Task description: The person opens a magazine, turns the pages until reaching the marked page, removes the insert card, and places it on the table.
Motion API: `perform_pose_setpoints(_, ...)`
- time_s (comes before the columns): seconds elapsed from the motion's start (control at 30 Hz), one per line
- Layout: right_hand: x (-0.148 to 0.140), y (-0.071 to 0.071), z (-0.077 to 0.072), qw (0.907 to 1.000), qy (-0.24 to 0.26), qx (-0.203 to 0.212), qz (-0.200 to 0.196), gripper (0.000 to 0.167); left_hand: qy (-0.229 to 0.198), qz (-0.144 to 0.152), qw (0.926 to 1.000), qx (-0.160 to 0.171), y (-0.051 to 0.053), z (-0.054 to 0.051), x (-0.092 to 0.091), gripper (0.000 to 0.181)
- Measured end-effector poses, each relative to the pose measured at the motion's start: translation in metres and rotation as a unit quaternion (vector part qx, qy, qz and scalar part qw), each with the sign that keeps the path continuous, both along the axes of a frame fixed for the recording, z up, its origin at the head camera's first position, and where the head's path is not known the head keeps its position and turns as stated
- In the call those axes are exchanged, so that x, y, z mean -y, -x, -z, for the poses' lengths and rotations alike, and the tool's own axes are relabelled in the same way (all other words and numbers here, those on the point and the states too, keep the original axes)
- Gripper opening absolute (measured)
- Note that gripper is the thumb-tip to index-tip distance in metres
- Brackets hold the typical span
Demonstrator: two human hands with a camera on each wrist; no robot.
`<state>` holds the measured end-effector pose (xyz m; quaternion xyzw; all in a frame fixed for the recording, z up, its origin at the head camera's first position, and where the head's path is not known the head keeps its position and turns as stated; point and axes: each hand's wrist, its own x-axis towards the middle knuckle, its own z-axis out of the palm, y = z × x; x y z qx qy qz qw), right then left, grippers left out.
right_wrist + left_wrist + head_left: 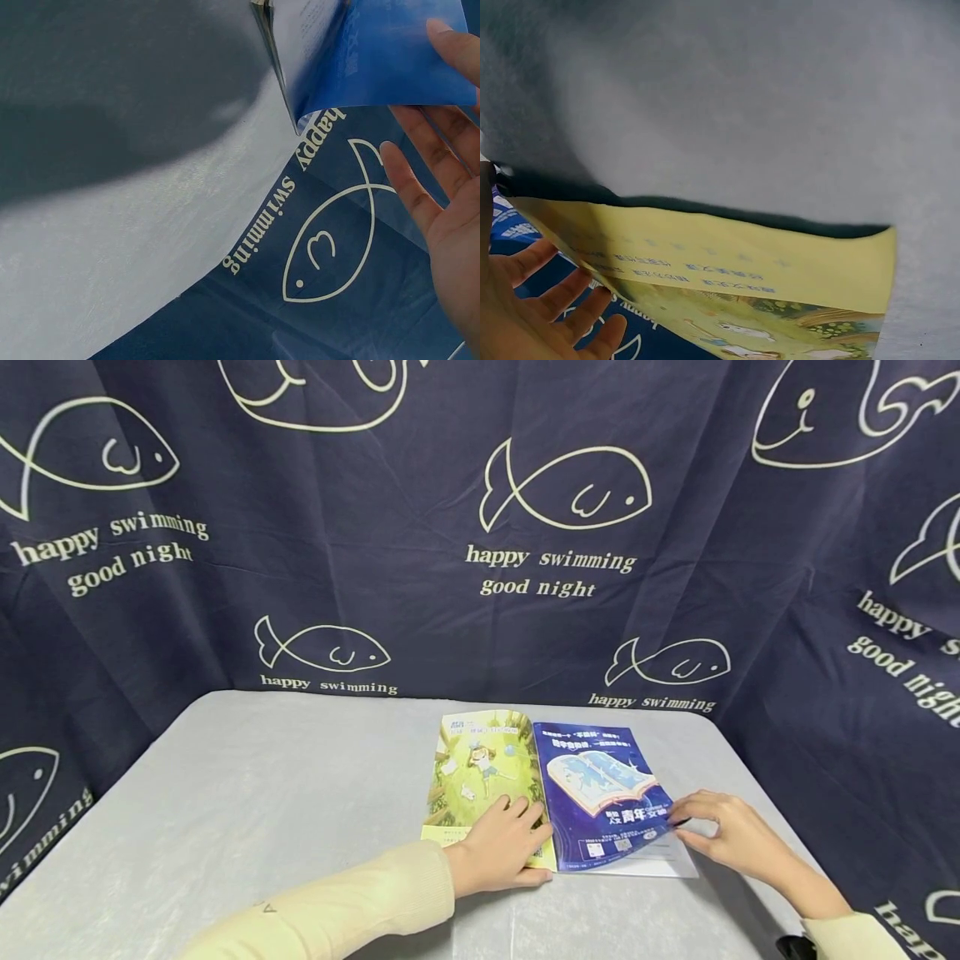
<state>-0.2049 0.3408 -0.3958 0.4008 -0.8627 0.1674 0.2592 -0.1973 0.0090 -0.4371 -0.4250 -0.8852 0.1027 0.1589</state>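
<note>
An open magazine lies on the table, its left page [480,760] green and yellow with a drawn figure, its right page [592,777] dark blue with a pictured open book. The left hand [504,847] rests on the lower part of the left page near the spine, fingers spread; in the left wrist view that hand [555,300] is beside the yellow page edge [727,247]. At the lower right corner, the right hand [738,835] pinches the blue page, which curls up over a white page [663,858]. In the right wrist view, the thumb of the right hand [450,172] lies on the blue sheet [390,60].
The magazine lies on a light grey table [300,777]. Dark blue cloth [420,577] with fish outlines and lettering hangs behind the table and along both sides. A small black object [795,947] shows by the right sleeve [855,937].
</note>
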Motion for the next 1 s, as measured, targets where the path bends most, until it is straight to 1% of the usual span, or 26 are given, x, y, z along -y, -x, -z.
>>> perform_pose_setpoints(0.17,0.001,0.000,-0.002,0.9999,0.006,0.001,0.009,0.034,0.003,-0.008,0.9999,0.014,-0.001,-0.001,-0.004,0.058)
perform_pose_setpoints(0.4,0.003,0.001,-0.006,0.9999,0.010,-0.003,0.007,0.035,-0.009,-0.018,0.9992,0.034,-0.002,-0.001,-0.010,0.059)
perform_pose_setpoints(0.57,0.004,0.002,-0.007,0.9999,0.015,0.001,0.008,0.033,-0.018,-0.024,0.9992,0.027,-0.003,-0.001,-0.015,0.060)
perform_pose_setpoints(0.7,0.004,0.002,-0.007,0.9997,0.017,0.004,0.017,0.032,-0.017,-0.036,0.9988,0.029,-0.003,-0.002,-0.019,0.061)
perform_pose_setpoints(0.87,0.005,0.002,-0.008,0.9994,0.017,0.004,0.028,0.032,-0.002,-0.056,0.9980,0.028,-0.004,-0.005,-0.026,0.063)
perform_pose_setpoints(1.0,0.005,0.003,-0.009,0.9995,0.020,0.000,0.026,0.032,0.008,-0.071,0.9973,0.021,-0.004,-0.006,-0.031,0.066)
